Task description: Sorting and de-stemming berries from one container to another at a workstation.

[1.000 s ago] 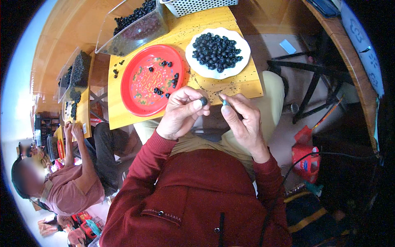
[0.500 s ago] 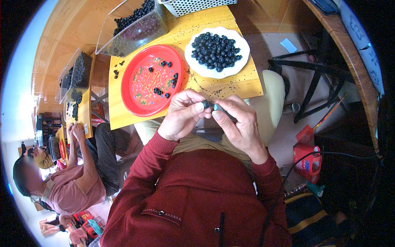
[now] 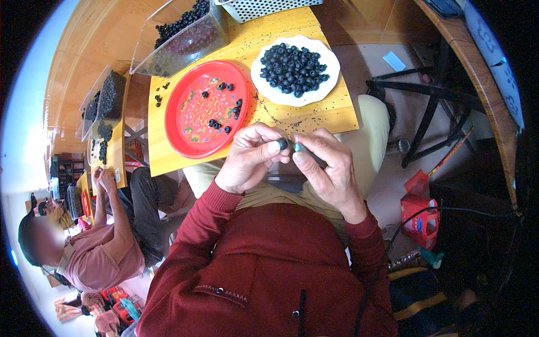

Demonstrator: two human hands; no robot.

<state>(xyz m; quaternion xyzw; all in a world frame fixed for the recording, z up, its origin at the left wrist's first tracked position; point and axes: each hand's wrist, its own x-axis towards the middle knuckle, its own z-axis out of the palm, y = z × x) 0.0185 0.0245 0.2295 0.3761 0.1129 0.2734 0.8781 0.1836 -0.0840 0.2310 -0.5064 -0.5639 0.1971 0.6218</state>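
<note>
The left hand (image 3: 247, 158) pinches a dark berry (image 3: 282, 144), best steadied gently, while the right hand (image 3: 330, 171) pinches a small teal object (image 3: 297, 147) at the berry's three o'clock.

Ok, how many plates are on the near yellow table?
2: the red plate on the left and the white scalloped plate to its right; none seems hidden.

The left hand (image 3: 252, 153) pinches a dark ball (image 3: 283, 144) (small, roundish) just beside the right hand (image 3: 328, 167).
</note>
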